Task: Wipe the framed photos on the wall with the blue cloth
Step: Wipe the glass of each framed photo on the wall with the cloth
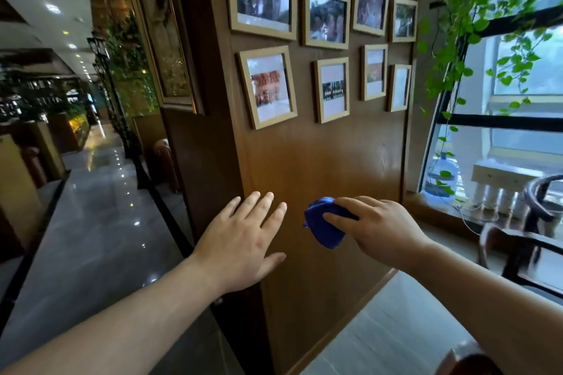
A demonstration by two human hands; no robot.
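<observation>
Several framed photos in light wooden frames hang on a brown wooden wall panel [320,161]; the lowest ones are a square frame [267,87] at the left and a smaller frame [332,90] beside it. Well below them, my right hand [377,227] is closed around a bunched blue cloth [323,224], held against or just in front of the bare panel. My left hand [243,237] is open with fingers spread, palm toward the panel, just left of the cloth. Neither hand touches a frame.
A green trailing plant [457,39] hangs at the panel's right edge in front of a window [524,119]. A dark wooden chair [524,240] stands at the lower right. To the left runs a glossy corridor floor [91,222] with a large gilt frame [164,39] on the side wall.
</observation>
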